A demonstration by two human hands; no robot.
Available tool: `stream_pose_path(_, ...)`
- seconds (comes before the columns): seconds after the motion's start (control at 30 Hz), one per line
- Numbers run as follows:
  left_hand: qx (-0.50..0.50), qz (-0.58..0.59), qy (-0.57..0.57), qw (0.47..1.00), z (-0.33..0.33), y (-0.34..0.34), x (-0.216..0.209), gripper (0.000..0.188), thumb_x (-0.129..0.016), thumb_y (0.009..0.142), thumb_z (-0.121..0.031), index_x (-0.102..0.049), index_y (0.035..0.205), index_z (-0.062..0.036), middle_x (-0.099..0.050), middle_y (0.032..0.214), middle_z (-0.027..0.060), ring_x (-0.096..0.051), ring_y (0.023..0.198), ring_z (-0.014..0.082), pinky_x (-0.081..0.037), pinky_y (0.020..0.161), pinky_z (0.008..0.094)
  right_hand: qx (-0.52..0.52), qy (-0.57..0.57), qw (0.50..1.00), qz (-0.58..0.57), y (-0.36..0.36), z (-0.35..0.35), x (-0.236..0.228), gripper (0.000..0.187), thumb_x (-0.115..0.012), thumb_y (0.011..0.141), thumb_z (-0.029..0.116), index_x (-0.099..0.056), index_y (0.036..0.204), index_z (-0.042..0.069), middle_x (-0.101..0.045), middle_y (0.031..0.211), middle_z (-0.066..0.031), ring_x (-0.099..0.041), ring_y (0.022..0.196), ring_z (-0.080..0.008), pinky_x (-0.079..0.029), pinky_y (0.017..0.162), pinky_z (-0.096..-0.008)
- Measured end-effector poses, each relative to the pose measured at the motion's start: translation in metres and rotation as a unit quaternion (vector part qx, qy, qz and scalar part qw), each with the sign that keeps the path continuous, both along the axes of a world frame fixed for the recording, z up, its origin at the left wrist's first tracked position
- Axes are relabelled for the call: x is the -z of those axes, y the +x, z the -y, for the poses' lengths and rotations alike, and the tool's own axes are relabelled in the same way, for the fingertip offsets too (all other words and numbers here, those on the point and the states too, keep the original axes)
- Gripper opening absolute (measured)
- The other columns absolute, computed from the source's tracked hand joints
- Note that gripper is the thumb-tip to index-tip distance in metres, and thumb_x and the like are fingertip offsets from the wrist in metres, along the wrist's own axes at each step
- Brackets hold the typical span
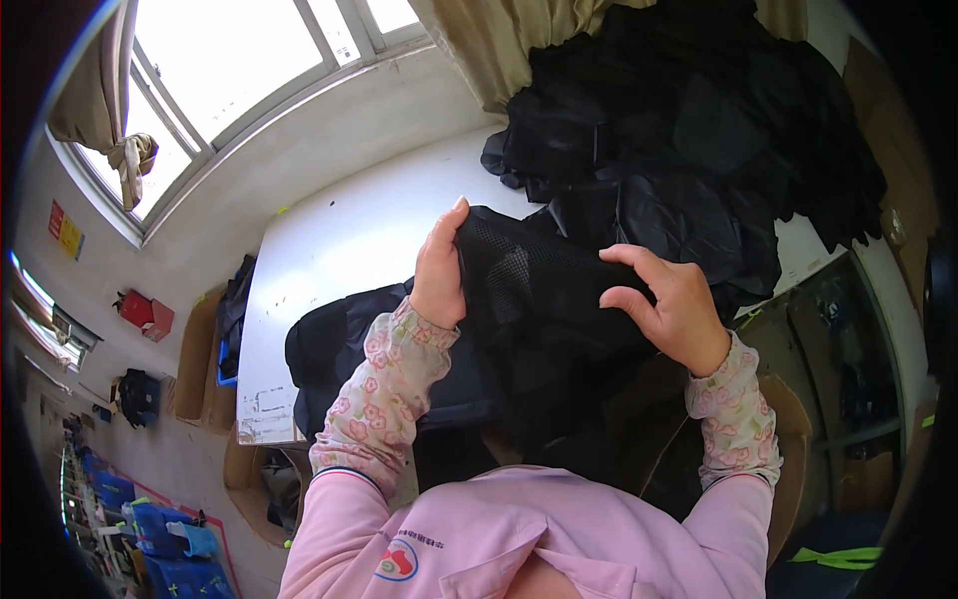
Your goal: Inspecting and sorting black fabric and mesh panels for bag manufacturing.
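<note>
A black fabric piece with a see-through mesh panel hangs in front of me over the table's near edge. My left hand grips its left edge, thumb pointing up and the other fingers hidden behind the cloth. At the fabric's right side is my right hand, its thumb and forefinger apart in a curve; its other fingers are mostly out of sight. More black cloth lies on the table beneath my left forearm.
A large heap of black fabric covers the far right of the white table. Cardboard boxes stand below its near side. Left of it are a blue crate and a red box by the wall.
</note>
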State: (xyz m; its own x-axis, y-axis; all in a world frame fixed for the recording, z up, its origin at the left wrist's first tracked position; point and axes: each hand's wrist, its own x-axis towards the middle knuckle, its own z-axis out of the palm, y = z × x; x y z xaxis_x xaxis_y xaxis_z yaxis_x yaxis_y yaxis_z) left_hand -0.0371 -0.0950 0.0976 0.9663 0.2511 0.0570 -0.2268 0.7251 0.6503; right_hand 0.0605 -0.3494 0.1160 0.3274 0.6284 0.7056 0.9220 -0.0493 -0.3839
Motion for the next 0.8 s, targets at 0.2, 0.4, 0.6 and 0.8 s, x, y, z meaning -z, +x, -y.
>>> stream_pose_path(0.2,-0.189,-0.066,0.216,0.956,-0.027,0.019,0.021,0.035,-0.047,0.101,-0.034,-0.063,0.088,-0.0057,-0.061,0.076,0.0017,-0.057,0.069,0.0092,-0.047,0.070,0.0250,-0.009,0.006,0.988,-0.154,0.019,0.009,-0.024,0.014,-0.068,0.087,0.012,-0.063,0.096,0.003,-0.062,0.068,-0.0072,-0.055,0.057,-0.0121,-0.041,0.055,-0.0263)
stream_pose_path(0.4,0.070,-0.073,0.234,0.967,-0.024,-0.039,0.101,0.071,-0.036,0.096,-0.063,-0.044,0.138,-0.0068,-0.060,0.120,0.0043,-0.055,0.109,0.0154,-0.040,0.096,0.0341,-0.108,0.201,0.893,-0.387,0.056,0.023,-0.075,0.020,-0.063,0.094,0.017,-0.065,0.104,0.000,-0.066,0.090,0.0002,-0.061,0.078,-0.0044,-0.047,0.071,-0.0172)
stream_pose_path(0.6,0.205,-0.067,-0.003,0.977,0.056,-0.058,0.180,0.072,-0.048,0.090,-0.062,-0.037,0.143,-0.0156,-0.044,0.141,0.0151,-0.046,0.128,0.0300,-0.035,0.109,0.0473,-0.234,0.277,0.818,-0.446,0.035,0.017,-0.105,0.021,-0.056,0.096,0.011,-0.060,0.111,-0.003,-0.067,0.098,-0.0092,-0.066,0.082,-0.0130,-0.055,0.073,-0.0242)
stream_pose_path(0.8,0.205,-0.057,-0.135,0.968,0.103,-0.001,0.158,0.059,-0.054,0.094,-0.050,-0.049,0.136,-0.0087,-0.051,0.139,0.0101,-0.050,0.127,0.0226,-0.036,0.110,0.0409,-0.255,0.301,0.755,-0.524,0.031,0.014,-0.095,0.022,-0.059,0.096,0.019,-0.064,0.109,0.002,-0.069,0.095,-0.0044,-0.066,0.080,-0.0100,-0.053,0.069,-0.0207)
